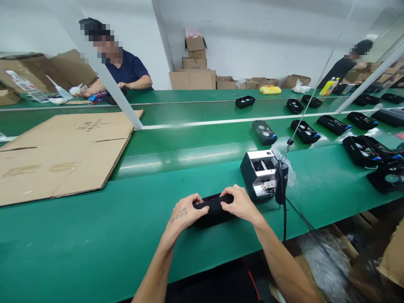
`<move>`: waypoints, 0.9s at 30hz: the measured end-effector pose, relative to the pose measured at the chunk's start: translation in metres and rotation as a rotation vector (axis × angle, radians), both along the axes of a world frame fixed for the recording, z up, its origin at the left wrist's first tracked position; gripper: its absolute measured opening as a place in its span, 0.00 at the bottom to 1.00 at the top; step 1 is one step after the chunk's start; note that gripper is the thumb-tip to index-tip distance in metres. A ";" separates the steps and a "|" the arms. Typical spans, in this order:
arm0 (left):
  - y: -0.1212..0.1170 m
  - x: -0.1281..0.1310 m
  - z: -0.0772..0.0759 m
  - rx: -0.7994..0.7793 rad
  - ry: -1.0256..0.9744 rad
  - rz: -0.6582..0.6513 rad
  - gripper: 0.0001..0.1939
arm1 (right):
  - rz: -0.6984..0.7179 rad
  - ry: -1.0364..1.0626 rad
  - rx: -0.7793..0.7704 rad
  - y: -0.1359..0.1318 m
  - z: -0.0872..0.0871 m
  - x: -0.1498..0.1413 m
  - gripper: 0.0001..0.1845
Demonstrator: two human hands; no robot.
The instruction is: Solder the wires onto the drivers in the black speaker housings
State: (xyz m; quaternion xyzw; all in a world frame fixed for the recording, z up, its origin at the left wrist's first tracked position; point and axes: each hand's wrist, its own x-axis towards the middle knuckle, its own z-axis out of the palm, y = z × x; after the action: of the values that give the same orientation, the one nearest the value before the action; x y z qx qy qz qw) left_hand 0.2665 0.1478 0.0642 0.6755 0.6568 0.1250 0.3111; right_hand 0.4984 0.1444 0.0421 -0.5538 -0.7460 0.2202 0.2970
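A black case [216, 212] contrasts with the green tabletop [94, 240] in my remote view, and grey markings pattern my left hand [184, 212]. Farther out I see a black-and-silver box [249, 173], brown cardboard [66, 155] with dark print, a yellow packet [270, 89], a navy shirt [134, 69] and a white wall [246, 46].

Front and centre on the worktop [104, 240], a housing [216, 213] sits between left hand [186, 212] and right hand [238, 204]; just behind it to the right stands the machine [259, 170], hanging tool [281, 181] at its right side! Over left, a cardboard sheet [69, 155]; out right, other housings [305, 131] scattered; at the back, cartons [194, 79] stacked before the wall [249, 46]
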 end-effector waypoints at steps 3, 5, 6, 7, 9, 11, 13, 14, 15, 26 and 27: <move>-0.003 0.003 -0.001 -0.020 0.019 0.022 0.08 | -0.013 -0.001 0.004 -0.003 -0.003 -0.002 0.11; -0.007 0.005 -0.002 -0.018 0.025 0.031 0.08 | -0.026 0.002 0.016 -0.006 -0.006 -0.003 0.11; -0.008 0.005 -0.003 -0.014 0.026 0.033 0.08 | -0.033 0.004 0.024 -0.008 -0.007 -0.003 0.10; -0.008 0.005 -0.003 -0.008 0.024 0.031 0.07 | -0.040 0.006 0.033 -0.008 -0.008 -0.004 0.10; -0.009 0.004 -0.003 0.008 0.010 0.019 0.07 | -0.047 0.007 0.048 -0.009 -0.008 -0.005 0.10; -0.011 0.003 -0.003 0.028 -0.005 0.002 0.08 | -0.045 0.007 0.059 -0.011 -0.007 -0.006 0.10; -0.015 0.002 -0.003 0.052 -0.012 -0.008 0.09 | -0.039 0.007 0.065 -0.015 -0.006 -0.005 0.11; -0.020 0.003 -0.004 0.057 -0.013 -0.007 0.09 | -0.035 0.011 0.067 -0.019 -0.006 -0.005 0.12; -0.026 0.004 -0.007 0.073 -0.009 -0.008 0.09 | -0.031 0.018 0.073 -0.025 -0.007 -0.003 0.12; -0.132 0.015 -0.085 0.862 0.223 -0.150 0.06 | -0.112 0.052 0.404 -0.129 -0.080 -0.003 0.10; -0.136 0.016 -0.088 0.869 0.245 -0.142 0.08 | -0.114 0.051 0.416 -0.132 -0.085 -0.003 0.09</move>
State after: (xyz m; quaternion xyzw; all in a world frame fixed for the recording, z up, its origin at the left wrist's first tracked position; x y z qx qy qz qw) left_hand 0.2827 0.0122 -0.0238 0.7965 0.5274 0.2865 -0.0734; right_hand 0.4951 0.0126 -0.0425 -0.5162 -0.7350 0.0584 0.4357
